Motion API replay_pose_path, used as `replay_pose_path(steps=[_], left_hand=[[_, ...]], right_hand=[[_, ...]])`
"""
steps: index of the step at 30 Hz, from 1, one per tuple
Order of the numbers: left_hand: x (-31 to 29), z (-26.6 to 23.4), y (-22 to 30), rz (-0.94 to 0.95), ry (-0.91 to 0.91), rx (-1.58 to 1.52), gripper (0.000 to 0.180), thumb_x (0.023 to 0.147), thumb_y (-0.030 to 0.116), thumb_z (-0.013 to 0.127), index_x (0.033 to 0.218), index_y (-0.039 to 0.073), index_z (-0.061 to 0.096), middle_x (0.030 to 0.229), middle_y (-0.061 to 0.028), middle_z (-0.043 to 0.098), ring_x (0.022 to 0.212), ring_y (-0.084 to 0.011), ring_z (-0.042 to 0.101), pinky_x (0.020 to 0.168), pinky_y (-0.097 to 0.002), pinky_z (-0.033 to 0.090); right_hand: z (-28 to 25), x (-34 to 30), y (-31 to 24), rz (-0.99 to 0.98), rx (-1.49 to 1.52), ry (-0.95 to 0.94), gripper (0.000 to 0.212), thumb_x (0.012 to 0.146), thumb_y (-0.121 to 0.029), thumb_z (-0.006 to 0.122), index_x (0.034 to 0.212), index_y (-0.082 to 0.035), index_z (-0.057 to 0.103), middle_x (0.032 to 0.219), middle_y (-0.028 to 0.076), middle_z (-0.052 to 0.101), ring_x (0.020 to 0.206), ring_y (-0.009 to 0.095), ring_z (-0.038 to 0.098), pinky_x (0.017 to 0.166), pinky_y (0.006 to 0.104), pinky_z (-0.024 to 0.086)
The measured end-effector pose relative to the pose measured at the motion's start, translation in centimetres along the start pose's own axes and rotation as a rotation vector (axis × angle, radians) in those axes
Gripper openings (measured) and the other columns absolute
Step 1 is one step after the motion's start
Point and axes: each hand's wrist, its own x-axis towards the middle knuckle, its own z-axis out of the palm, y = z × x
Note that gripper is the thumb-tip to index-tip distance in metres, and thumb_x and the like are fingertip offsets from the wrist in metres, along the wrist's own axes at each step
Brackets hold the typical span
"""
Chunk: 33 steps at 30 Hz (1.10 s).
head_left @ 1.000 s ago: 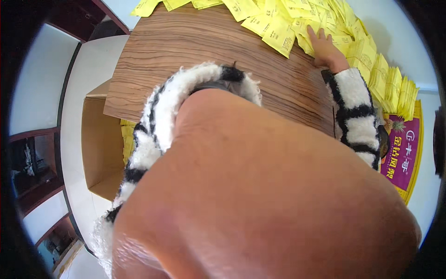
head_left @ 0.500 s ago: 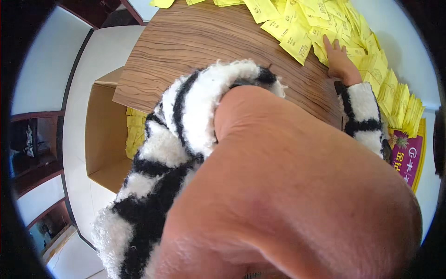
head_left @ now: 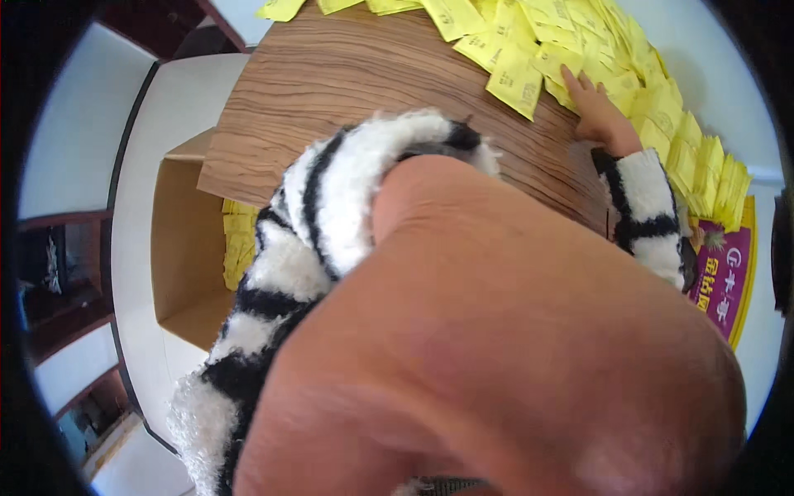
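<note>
1. Many yellow packets (head_left: 517, 83) line the tabletop's (head_left: 347, 83) far-right edge; right hand (head_left: 602, 114) nearer, fingers loosely spread on them, nothing visibly gripped.
2. Left hand (head_left: 513, 331) well apart, near camera; fingers hidden, can't tell grip.

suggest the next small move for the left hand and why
Lowering the left hand out of the view would probably be best: it looms close up, hiding much of the wooden table, while the right hand is at the yellow packets with its fingers extended.
</note>
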Motion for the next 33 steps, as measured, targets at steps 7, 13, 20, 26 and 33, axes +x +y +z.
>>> replay_pose_path(steps=[7,13,20,26,33], left_hand=[[1.9,0.2,-1.9,-0.078,-0.037,-0.030,0.075,0.084,0.068,0.041,0.125,0.005,0.045,0.116,-0.0397,0.057,0.097,-0.0522,0.060,0.085,-0.0654,0.048],[2.7,-0.2,-3.2,-0.102,-0.027,-0.031,0.075,0.083,0.069,0.041,0.124,0.006,0.045,0.115,-0.0405,0.057,0.096,-0.0531,0.060,0.084,-0.0668,0.048],[3.7,-1.6,-3.4,-0.112,0.010,-0.004,0.074,0.083,0.069,0.040,0.124,0.007,0.044,0.115,-0.0414,0.056,0.096,-0.0541,0.060,0.084,-0.0684,0.048],[5.7,-0.5,1.7,0.001,-0.245,-0.075,0.070,0.082,0.062,0.048,0.123,0.006,0.048,0.116,-0.0362,0.059,0.096,-0.0477,0.062,0.084,-0.0619,0.049],[15.0,14.1,3.5,0.174,-1.282,-0.422,0.060,0.080,0.039,0.076,0.124,0.000,0.062,0.119,-0.0168,0.067,0.096,-0.0238,0.068,0.087,-0.0366,0.054]], right_hand=[[1.7,0.2,0.0,-0.007,0.034,0.011,0.111,0.062,0.009,0.068,0.157,-0.012,0.015,0.153,0.031,0.031,0.140,0.044,0.036,0.121,0.0456,0.025],[2.3,0.2,0.2,-0.013,0.005,0.001,0.109,0.062,0.010,0.066,0.157,-0.015,0.019,0.154,0.028,0.031,0.139,0.042,0.039,0.121,0.0427,0.027],[2.0,0.6,-0.1,-0.014,0.015,-0.015,0.108,0.063,0.010,0.065,0.157,-0.018,0.021,0.155,0.027,0.029,0.135,0.046,0.041,0.116,0.0434,0.035],[2.0,-0.3,0.4,-0.008,0.062,-0.033,0.112,0.058,0.010,0.067,0.157,-0.015,0.022,0.155,0.028,0.028,0.132,0.047,0.044,0.108,0.0436,0.042],[1.6,-1.4,0.3,-0.086,0.261,-0.012,0.098,0.065,0.004,0.067,0.154,-0.013,0.028,0.155,0.025,0.030,0.137,0.051,0.036,0.116,0.0455,0.034]])
